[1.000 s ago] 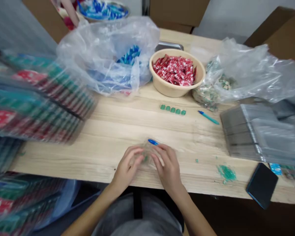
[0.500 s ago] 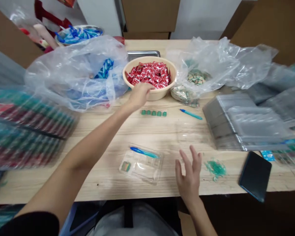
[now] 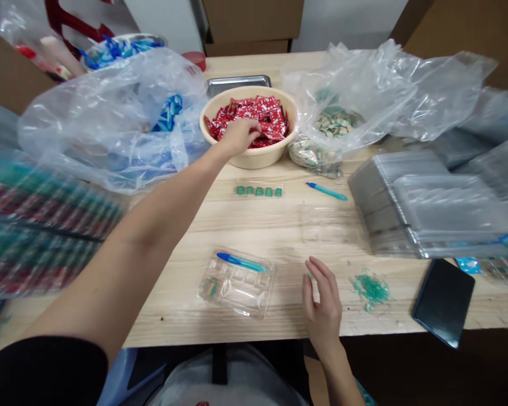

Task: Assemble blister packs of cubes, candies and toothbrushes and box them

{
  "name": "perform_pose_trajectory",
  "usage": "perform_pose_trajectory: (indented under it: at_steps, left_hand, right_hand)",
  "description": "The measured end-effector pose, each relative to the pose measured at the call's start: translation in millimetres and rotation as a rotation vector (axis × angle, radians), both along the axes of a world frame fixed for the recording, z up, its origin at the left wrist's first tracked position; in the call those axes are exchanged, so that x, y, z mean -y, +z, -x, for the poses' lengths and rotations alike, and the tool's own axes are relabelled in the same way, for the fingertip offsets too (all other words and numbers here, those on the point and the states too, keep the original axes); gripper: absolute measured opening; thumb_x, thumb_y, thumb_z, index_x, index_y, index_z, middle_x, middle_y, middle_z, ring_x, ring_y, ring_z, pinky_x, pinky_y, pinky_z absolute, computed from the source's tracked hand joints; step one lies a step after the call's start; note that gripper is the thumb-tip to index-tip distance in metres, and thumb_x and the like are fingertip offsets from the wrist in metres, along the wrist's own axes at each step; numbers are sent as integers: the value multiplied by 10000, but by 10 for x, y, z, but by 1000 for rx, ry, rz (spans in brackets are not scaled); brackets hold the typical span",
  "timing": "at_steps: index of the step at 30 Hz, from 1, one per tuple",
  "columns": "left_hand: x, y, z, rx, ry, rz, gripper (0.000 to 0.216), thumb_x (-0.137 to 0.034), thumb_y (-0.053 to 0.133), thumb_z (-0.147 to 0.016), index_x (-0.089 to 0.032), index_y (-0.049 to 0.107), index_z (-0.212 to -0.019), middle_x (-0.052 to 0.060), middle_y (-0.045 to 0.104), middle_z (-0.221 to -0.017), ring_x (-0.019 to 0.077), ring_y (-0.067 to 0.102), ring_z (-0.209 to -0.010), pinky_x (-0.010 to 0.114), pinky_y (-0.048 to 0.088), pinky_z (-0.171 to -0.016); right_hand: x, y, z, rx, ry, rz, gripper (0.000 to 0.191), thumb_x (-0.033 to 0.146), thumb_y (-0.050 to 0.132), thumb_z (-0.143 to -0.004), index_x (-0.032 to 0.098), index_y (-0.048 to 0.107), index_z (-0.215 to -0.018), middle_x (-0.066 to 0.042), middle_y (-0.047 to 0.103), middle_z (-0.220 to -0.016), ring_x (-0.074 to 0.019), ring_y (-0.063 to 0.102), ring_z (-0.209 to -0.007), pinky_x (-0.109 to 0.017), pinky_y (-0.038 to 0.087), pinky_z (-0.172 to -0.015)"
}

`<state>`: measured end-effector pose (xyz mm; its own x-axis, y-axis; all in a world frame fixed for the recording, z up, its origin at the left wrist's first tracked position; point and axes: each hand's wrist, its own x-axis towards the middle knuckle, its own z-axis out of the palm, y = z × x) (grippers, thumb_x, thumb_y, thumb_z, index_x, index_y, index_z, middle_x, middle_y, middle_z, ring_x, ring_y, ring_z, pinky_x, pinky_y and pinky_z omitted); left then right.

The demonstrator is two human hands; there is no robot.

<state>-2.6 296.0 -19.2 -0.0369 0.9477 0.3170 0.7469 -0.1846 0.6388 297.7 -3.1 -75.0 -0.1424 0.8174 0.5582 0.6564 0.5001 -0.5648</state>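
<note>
My left hand (image 3: 240,137) reaches into the beige bowl (image 3: 254,159) of red packets (image 3: 262,113), fingers curled among them; what they grip is hidden. My right hand (image 3: 323,304) rests on the wooden table (image 3: 186,237) near its front edge, fingers loosely together and holding nothing. Left of it lies a clear plastic tray (image 3: 237,283) with a blue pen (image 3: 242,261) along its top and one small item in a left compartment. A strip of green squares (image 3: 259,191) and a second blue pen (image 3: 325,191) lie beyond the tray.
A large clear bag with blue items (image 3: 110,118) sits at left, another bag with green pieces (image 3: 355,113) at right. Stacks of clear trays (image 3: 432,203) fill the right side, filled packs (image 3: 38,225) the left. A black phone (image 3: 444,301) and green scraps (image 3: 370,287) lie front right.
Both hands left the clear tray. My left hand reached out to the bowl and now sits among the red packets. My right hand moved right and settled on the table.
</note>
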Motion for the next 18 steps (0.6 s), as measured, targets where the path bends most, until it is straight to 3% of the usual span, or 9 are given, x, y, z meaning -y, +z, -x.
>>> perform_pose_trajectory:
  at_steps: [3, 6, 8, 11, 14, 18]
  left_hand:
    - [72, 60, -2, 399, 153, -99, 60, -171, 571, -908, -213, 553, -869, -23, 645, -873, 136, 577, -979, 309, 422, -939]
    - [418, 144, 54, 544, 200, -68, 99, -264, 411, -1016, -230, 485, -959, -69, 586, -768, 75, 586, -850, 256, 471, -807]
    - [915, 195, 43, 686, 128, -13, 155, -343, 428, -1008, -226, 500, -936, -63, 577, -732, 81, 610, -761, 244, 488, -721]
    - [1930, 235, -141, 857, -85, 162, 242, -412, 570, -920, -187, 551, -835, -19, 626, -744, 112, 625, -656, 267, 500, -646]
    - [2876, 124, -432, 768, -162, 361, 193, -354, 624, -874, -170, 604, -823, 13, 671, -761, 146, 641, -683, 298, 510, -672]
    - [3608, -261, -644, 261, 75, 183, 77, -228, 610, -887, -207, 642, -954, 29, 703, -883, 201, 629, -890, 384, 464, -847]
  right_hand:
    - [-10, 67, 79, -35, 5, -16, 287, 78, 512, -923, 148, 584, -1192, -124, 662, -1113, -173, 641, -1083, -307, 563, -902]
    - [-16, 139, 130, -108, 13, 42, 248, 90, 513, -923, 170, 604, -1139, -86, 697, -1009, -160, 678, -978, -295, 582, -834]
    - [-19, 202, 176, -217, 33, 146, 240, 113, 507, -935, 190, 612, -1137, -67, 703, -996, -147, 691, -925, -290, 583, -806]
    - [-7, 302, 296, -398, 140, 307, 298, 185, 514, -953, 224, 576, -1242, -63, 690, -1086, -137, 694, -917, -306, 576, -824]
    - [62, 341, 438, -372, 296, 394, 300, 237, 574, -933, 248, 591, -1232, -36, 708, -1039, -135, 684, -889, -297, 562, -812]
    - [203, 216, 519, -67, 402, 371, 146, 250, 573, -936, 223, 679, -1033, -23, 722, -903, -142, 658, -784, -293, 518, -751]
